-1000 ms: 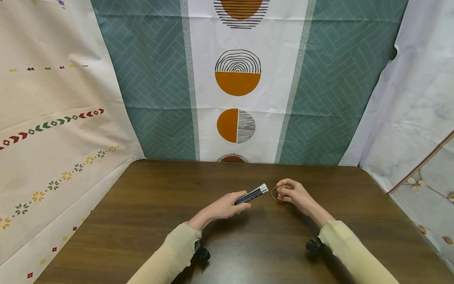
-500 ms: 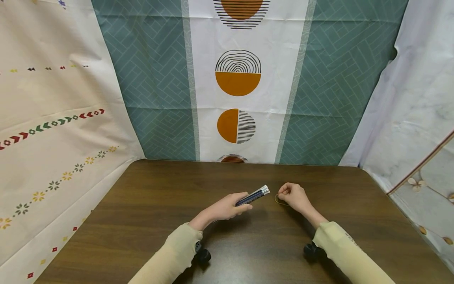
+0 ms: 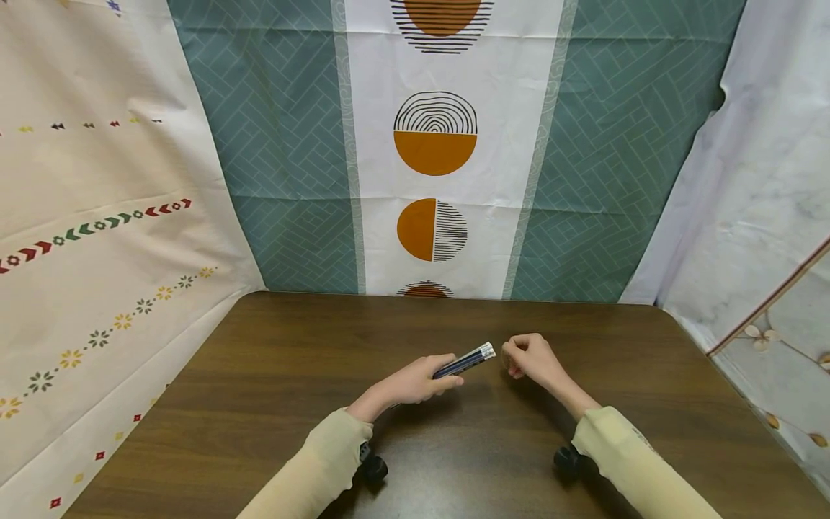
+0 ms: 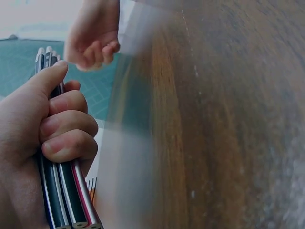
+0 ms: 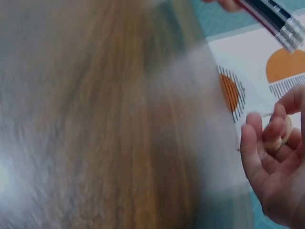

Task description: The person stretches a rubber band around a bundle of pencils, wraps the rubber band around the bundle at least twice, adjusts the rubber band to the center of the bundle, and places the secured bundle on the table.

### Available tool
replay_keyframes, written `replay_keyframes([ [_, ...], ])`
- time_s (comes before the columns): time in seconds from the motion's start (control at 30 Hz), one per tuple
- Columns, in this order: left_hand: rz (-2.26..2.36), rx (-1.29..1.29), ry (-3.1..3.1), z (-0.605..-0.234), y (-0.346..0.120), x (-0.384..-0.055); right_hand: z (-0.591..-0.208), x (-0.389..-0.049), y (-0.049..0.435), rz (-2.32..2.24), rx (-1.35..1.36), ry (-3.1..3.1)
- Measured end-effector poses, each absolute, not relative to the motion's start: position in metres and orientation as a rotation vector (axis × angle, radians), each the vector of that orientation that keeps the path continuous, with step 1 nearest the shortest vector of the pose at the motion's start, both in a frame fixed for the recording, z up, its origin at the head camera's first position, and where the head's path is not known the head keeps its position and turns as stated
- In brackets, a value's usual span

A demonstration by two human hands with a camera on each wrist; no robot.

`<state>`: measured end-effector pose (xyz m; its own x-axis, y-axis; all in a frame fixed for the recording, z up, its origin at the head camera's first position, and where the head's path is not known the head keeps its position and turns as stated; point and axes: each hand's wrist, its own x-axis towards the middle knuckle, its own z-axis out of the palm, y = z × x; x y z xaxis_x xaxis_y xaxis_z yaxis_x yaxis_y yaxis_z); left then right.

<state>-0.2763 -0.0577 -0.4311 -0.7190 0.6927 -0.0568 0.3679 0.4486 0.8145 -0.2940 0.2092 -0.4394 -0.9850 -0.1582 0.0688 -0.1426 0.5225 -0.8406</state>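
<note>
Your pencils (image 3: 463, 362) are dark blue and black with thin white stripes and silvery white ends, and one has red. Your thin loop (image 5: 288, 130) looks pale yellow. Your sleeves (image 3: 318, 461) are creamy yellow. The table (image 3: 259, 375) is brown with streaky wood lines. The back cloth (image 3: 279, 144) has green brick shapes, plus orange circles (image 3: 434, 153) and black lines on white.

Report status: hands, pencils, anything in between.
Left hand grips pencils. Right hand holds thin band, apart from pencils. No obstruction visible between hands.
</note>
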Motion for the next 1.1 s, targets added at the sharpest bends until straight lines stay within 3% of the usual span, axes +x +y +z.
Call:
replay_keyframes([
  [0.17, 1.161, 0.889, 2.326, -0.432, -0.058, -0.276, -0.432, -0.29, 0.205, -1.699, -0.369, 2.529],
  [0.53, 1.148, 0.887, 2.313, -0.435, -0.063, -0.278, -0.42, -0.28, 0.207, -1.692, -0.916, 2.414],
  [1.1, 1.117, 0.938, 2.256, -0.428, -0.063, -0.28, -0.405, -0.269, 0.186, -1.208, -1.121, 2.708],
])
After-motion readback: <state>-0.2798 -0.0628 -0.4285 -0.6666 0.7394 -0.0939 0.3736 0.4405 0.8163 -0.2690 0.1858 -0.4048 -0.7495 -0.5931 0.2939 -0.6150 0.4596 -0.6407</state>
